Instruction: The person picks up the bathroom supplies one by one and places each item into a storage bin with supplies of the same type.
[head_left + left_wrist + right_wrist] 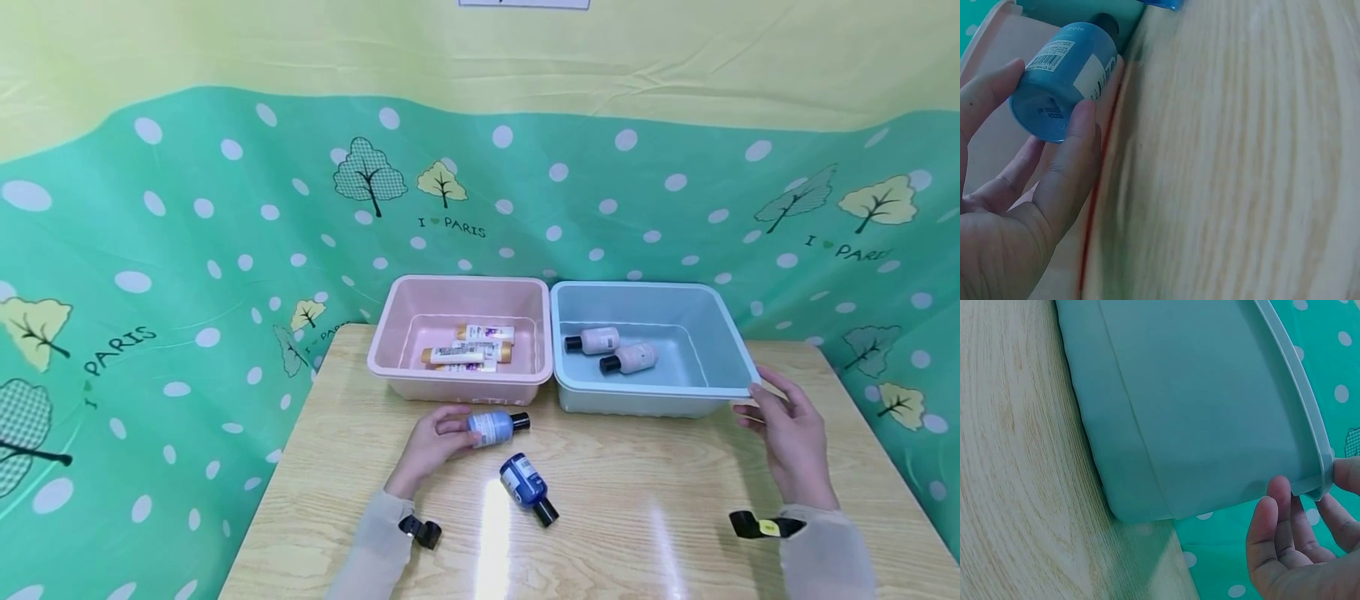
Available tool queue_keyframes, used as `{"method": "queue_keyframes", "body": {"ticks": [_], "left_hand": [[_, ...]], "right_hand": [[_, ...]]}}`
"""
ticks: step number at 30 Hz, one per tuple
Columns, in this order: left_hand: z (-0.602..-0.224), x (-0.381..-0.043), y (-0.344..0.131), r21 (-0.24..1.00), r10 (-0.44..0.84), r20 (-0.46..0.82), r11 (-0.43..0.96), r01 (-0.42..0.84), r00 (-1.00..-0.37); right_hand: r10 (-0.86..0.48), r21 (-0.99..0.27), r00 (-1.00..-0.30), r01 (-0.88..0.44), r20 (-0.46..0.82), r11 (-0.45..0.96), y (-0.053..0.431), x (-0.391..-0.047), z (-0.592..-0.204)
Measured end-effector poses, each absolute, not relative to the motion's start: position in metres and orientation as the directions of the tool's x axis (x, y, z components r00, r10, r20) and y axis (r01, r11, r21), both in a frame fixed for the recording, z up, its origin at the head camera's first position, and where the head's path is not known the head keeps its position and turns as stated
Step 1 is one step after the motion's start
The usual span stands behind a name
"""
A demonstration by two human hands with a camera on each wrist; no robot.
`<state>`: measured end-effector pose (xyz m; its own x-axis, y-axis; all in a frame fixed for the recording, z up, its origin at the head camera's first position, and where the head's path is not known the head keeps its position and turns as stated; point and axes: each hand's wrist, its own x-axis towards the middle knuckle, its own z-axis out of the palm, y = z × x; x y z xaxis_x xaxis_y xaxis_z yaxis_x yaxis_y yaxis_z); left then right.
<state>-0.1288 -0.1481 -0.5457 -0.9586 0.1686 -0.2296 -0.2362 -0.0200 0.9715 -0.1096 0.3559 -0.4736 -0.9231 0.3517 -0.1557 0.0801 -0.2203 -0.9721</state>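
The fingers (988, 94) of the left hand (435, 437) pinch a light blue bottle (491, 428) near its base, leaving its black cap free and pointing to the right. That hold seems chosen to keep the label and cap clear of the palm. The bottle sits just in front of the pink tub (461, 388); whether it touches the bench (630, 475) is hard to tell.

The right hand (797, 442) grips the near right corner of the blue tub (637, 402) by its rim, with some fingers tucked below the lip. A corner hold like this probably serves to steady the tub, and it leaves the opening uncovered.

The two tubs stand side by side at the back of the bench, so both open tops are within reach. White tubes (453, 356) lie in the pink tub; two pale pink bottles (636, 357) with black caps lie in the blue one, apparently grouped by kind. A dark blue bottle (525, 482) lies on its side nearer the person, apart from both hands, its cap angled toward the front.
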Motion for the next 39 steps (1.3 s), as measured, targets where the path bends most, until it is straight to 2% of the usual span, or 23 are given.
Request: {"method": "queue_keyframes", "body": {"ticks": [9, 23, 39], "left_hand": [[-0.524, -0.123, -0.142, 0.97, 0.203, -0.224, -0.048, -0.238, -0.953], [-0.473, -0.117, -0.124, 0.974, 0.303, -0.135, -0.137, -0.183, -0.943], [-0.426, -0.147, -0.107, 0.985, 0.311, -0.048, -0.142, -0.096, -0.949]], "right_hand": [[0.372, -0.977, -0.912, 0.109, -0.172, -0.184, 0.356, -0.111, -0.475], [0.351, -0.97, -0.925, 0.067, -0.149, -0.234, 0.357, -0.112, -0.476], [0.357, -0.971, -0.922, 0.068, -0.148, -0.229, 0.356, -0.111, -0.474]]}}
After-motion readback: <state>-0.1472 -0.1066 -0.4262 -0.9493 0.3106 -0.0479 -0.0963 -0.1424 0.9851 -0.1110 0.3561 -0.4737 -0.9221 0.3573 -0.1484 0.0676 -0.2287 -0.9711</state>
